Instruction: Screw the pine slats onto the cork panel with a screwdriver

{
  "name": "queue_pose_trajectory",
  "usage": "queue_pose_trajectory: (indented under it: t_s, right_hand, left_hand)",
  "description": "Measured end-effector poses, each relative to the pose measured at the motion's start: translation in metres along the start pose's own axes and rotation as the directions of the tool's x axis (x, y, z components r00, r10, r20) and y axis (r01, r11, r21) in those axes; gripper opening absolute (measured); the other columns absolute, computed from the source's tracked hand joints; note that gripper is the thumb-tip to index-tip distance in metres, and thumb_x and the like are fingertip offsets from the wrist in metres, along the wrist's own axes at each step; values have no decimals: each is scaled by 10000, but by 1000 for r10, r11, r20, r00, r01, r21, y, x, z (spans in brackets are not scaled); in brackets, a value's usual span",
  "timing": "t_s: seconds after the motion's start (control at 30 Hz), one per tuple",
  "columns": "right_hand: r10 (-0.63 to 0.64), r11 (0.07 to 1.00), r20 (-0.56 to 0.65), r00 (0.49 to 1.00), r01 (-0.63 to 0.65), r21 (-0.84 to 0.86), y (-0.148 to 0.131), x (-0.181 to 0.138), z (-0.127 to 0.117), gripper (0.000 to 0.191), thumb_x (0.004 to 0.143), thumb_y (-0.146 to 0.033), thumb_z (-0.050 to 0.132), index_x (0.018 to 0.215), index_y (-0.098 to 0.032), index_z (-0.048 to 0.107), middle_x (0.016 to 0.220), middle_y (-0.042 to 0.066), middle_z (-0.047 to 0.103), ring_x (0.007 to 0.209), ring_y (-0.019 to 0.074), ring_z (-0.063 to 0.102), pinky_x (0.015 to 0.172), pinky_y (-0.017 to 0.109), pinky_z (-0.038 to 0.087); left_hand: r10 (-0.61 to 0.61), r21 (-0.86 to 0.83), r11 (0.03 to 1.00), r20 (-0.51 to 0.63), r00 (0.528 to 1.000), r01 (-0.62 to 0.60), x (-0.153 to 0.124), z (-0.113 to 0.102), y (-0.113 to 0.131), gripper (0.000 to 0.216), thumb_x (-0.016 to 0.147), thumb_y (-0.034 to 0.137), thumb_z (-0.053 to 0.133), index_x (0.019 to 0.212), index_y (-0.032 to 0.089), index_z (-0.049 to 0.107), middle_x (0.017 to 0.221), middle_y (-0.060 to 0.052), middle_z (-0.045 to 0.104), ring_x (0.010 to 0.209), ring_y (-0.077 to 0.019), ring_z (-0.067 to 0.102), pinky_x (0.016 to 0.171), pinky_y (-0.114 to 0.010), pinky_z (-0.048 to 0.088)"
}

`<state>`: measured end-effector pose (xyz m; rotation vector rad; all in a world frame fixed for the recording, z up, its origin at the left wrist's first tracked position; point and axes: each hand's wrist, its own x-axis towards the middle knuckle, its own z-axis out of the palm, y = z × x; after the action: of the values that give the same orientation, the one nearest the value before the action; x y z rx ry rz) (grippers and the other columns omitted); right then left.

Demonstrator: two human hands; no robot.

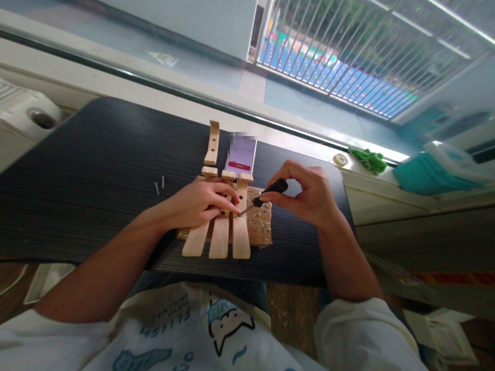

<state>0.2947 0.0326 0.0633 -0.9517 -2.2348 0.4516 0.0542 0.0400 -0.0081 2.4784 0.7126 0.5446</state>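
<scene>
- We work at a dark desk [96, 170], and the wooden pieces sit near its front edge, under and between our two hands.
- On it we have a brown wrapped block [262, 229], which shows mostly to the right of the wooden pieces and carries them.
- Our three wooden pieces [241, 239] lie side by side across the block, flat ends toward us and upturned ends away. They pass beneath the left grip, and the rightmost one lies just left of the right grip, dark holes showing in its surface.
- Our left grip [207, 201] rests palm down across the pieces, fingers loosely spread and slightly bent rather than closed around anything. Its forefinger reaches the rightmost piece, right by the tool's tip.
- Our right grip [303, 190] is closed, thumb and fingers pinching the tool's handle.
- We see a phone [242, 154] lying face up just beyond the pieces, its screen lit.
- The screwdriver [274, 191] slants down leftward from the right grip, its tip at the lower hole of the rightmost piece; we cannot tell whether a screw sits there.
- One loose wooden hook [213, 142] with two holes lies left of the phone.
- Smallest, we have two metal screws [157, 188] near each other, beyond our left forearm.
</scene>
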Motion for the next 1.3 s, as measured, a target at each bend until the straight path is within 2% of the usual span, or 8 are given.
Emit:
queue_pose_trajectory:
  t_s: [0.27,0.4,0.53,0.63,0.77,0.93,1.1,1.3]
  right_hand:
    - [-98,995,-32,995,98,21,2,-2,6,231,770,-366,736,792,-192,586,670,-50,596,572,65,556,547,203,454]
    - [-251,968,-72,965,252,3,4,-2,7,176,798,-297,718,882,-204,595,738,-35,637,609,76,573,572,214,481]
    - [-384,923,-24,923,383,-22,7,1,5,67,858,-257,659,881,-197,638,720,-14,676,620,85,573,599,227,475]
    - [-396,917,7,918,395,-52,7,1,3,104,875,-267,640,947,-192,645,759,2,695,648,95,583,631,240,484]
    - [-408,910,75,910,412,-44,4,0,-1,264,907,-181,548,1167,-165,589,845,29,704,705,110,591,678,263,499]
    - [-353,933,172,920,361,-14,1,-1,-10,409,891,-102,459,1290,-165,527,884,50,703,737,136,580,694,304,511]
    - [-313,948,212,926,317,18,2,-2,-16,400,908,-101,466,1295,-185,522,966,59,712,845,150,625,744,322,531]
    - [-304,951,165,938,291,101,3,-2,-17,207,884,-120,572,1081,-168,617,956,37,730,804,102,651,721,244,541]
  left_hand:
    - [18,20,1000,-17,1000,-17,-1,1,-1,374,860,97,462,1022,267,752,1072,-18,706,968,-154,649,866,-280,485]
    - [21,21,1000,-20,1000,-21,-1,1,0,380,856,85,462,1023,266,751,1076,-13,701,979,-151,644,877,-275,479]
    - [27,17,999,-22,999,-27,-1,2,-1,379,861,85,462,1031,266,749,1077,-12,700,990,-149,640,900,-277,473]
    - [24,17,1000,-19,1000,-23,-1,2,-2,376,867,90,465,1036,276,745,1094,-8,698,1007,-152,635,915,-285,469]
    - [16,7,1000,-11,1000,-16,-2,1,-2,365,868,92,474,1033,274,745,1092,-7,702,1001,-153,637,912,-289,471]
    - [34,-3,999,-17,999,-34,-1,2,-2,365,865,78,477,1025,266,746,1087,-10,702,995,-154,640,900,-291,476]
    - [31,4,1000,-20,999,-31,-1,2,-2,377,859,72,476,1034,273,744,1087,-10,702,993,-156,642,889,-292,479]
    - [16,-1,1000,-11,1000,-16,-1,1,-1,377,857,75,479,1036,274,744,1091,-9,701,993,-153,641,899,-290,481]
